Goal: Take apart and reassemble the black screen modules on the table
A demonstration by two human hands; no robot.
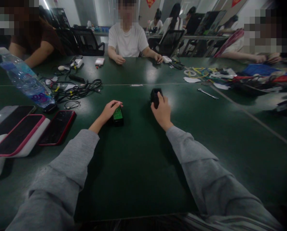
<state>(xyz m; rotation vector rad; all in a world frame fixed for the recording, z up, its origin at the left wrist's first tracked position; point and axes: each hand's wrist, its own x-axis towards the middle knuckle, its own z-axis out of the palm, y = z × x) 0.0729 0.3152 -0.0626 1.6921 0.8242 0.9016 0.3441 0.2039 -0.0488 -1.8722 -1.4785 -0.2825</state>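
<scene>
My left hand (109, 111) is closed around the left and far sides of a small black case with a green circuit board (118, 114) showing in its top. The case rests on the dark green table, and its near end sticks out from under my thumb. Farther right, my right hand (163, 110) grips a small black box-shaped case (156, 95), with thumb and fingers on its near and right sides. That case seems hollow at the top, but its inside is too dark to make out. The two cases stand apart.
At left are phones (58, 127), a tilted water bottle (29, 81) and tangled black cables (82, 89). A wrench (207, 93) lies at right, before a heap of coloured cables (203, 72). Across the table (133, 179) sits a person in a white shirt (127, 40); others sit at both sides.
</scene>
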